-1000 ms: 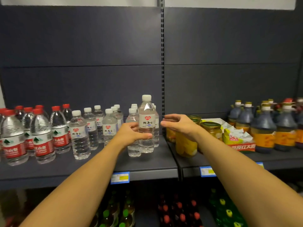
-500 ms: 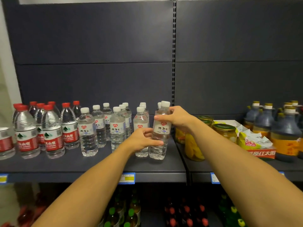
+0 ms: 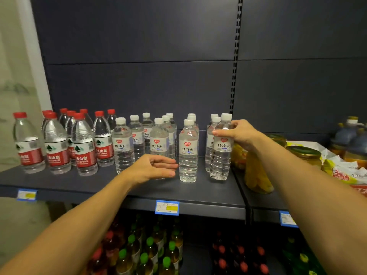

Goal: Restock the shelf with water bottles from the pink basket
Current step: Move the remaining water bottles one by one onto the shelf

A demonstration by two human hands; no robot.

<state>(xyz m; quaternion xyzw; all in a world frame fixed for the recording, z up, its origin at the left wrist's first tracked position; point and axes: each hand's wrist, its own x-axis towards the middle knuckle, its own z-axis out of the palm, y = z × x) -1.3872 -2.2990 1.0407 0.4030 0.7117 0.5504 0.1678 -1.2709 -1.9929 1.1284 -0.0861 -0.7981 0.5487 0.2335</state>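
Observation:
Several white-capped water bottles stand in rows on the dark shelf (image 3: pixel 198 195). My right hand (image 3: pixel 239 132) grips the shoulder of the front right bottle (image 3: pixel 220 153), which stands slightly tilted at the shelf's right end. My left hand (image 3: pixel 155 167) hovers with loosely straight fingers in front of the rows, just left of another white-capped bottle (image 3: pixel 188 153), and holds nothing. Red-capped bottles (image 3: pixel 82 147) fill the left part of the shelf. The pink basket is out of view.
Glass jars of yellow fruit (image 3: pixel 256 175) and a snack box (image 3: pixel 345 171) crowd the neighbouring shelf on the right, with dark sauce bottles (image 3: pixel 351 139) behind. Coloured drink bottles (image 3: pixel 151 253) fill the lower shelf. A pale wall (image 3: pixel 17 76) borders the left.
My left hand has let go of the bottle and drawn back to the left. My right hand has set that bottle at the shelf's right end and still grips it. The view has shifted left.

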